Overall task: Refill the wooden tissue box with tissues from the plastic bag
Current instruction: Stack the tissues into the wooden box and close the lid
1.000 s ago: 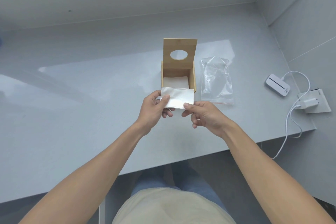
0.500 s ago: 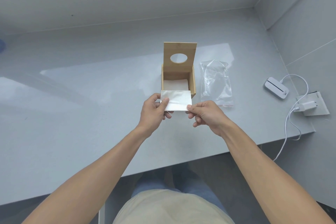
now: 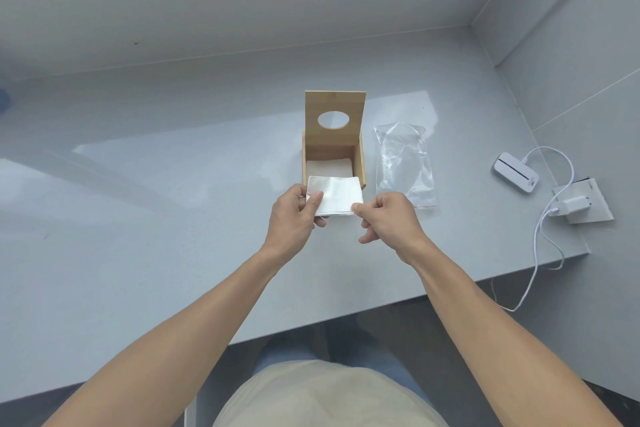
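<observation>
The wooden tissue box (image 3: 361, 166) stands on the grey counter with its lid (image 3: 334, 117) raised upright, an oval hole in it. White tissues (image 3: 329, 166) lie inside. In front of the box I hold a small folded stack of white tissues (image 3: 337, 196). My left hand (image 3: 294, 215) pinches its left edge with thumb on top. My right hand (image 3: 389, 218) pinches its right lower corner. The clear plastic bag (image 3: 405, 163) lies flat and looks empty just right of the box.
A white device (image 3: 515, 177) with a cable lies at the far right, beside a charger plugged into a socket plate (image 3: 585, 206). The counter's front edge (image 3: 381, 314) runs below my forearms. Walls close the back and right.
Both hands with the tissue stack stay in front of the box, shifting only slightly; the stack looks more level now. The box and bag have not moved.
</observation>
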